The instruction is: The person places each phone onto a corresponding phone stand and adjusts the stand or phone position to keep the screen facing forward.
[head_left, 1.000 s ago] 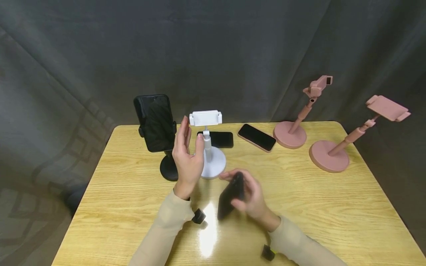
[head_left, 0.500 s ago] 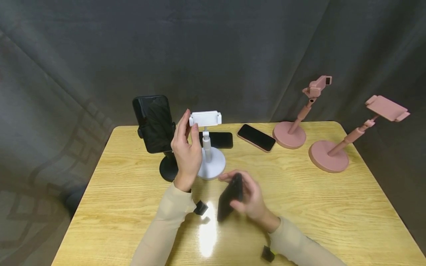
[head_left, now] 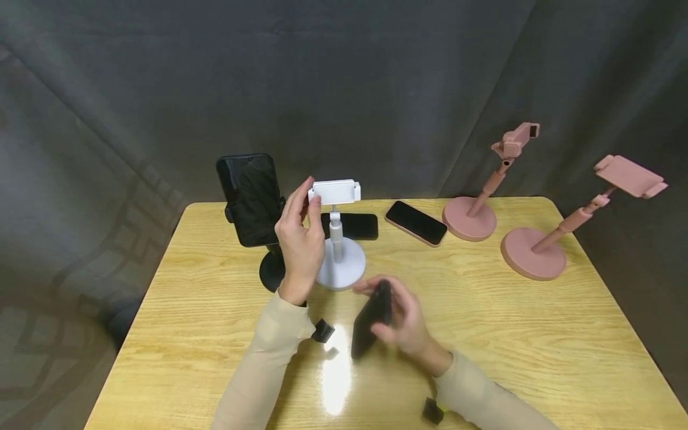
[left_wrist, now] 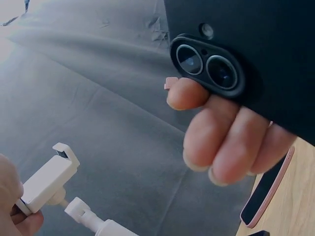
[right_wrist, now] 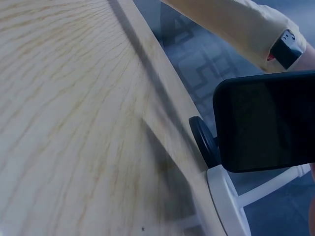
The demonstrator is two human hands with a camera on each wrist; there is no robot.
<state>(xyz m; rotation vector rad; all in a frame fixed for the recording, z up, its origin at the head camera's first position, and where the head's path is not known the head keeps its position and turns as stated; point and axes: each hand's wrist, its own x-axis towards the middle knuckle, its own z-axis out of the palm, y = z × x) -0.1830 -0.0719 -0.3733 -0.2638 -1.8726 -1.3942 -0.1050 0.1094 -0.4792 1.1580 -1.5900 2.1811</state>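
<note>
My left hand (head_left: pixel 302 254) pinches the left end of the clamp on a white phone stand (head_left: pixel 340 239), thumb in front and fingers behind. The left wrist view shows this clamp (left_wrist: pixel 48 183) from the side, holding no phone. Lower and to the right, my right hand (head_left: pixel 411 331) grips a black phone (head_left: pixel 371 319) by its edges, tilted above the table. Its back with two camera lenses faces the left wrist camera, and the right fingertips (left_wrist: pixel 199 140) show below it. In the right wrist view the phone's dark screen (right_wrist: pixel 266 125) covers part of the white stand.
Left of my left hand, a black stand (head_left: pixel 272 270) bears an upright phone (head_left: pixel 249 200). A black phone (head_left: pixel 359 226) lies behind the white stand, and a pink-edged phone (head_left: pixel 415 223) right of it. Two pink stands (head_left: pixel 469 218) stand at the right; a dark curtain (head_left: pixel 344 95) hangs behind.
My left hand has risen slightly and its thumb has come onto the clamp's left end, where before it was apart from it. The right hand holds its phone in nearly the same place.
</note>
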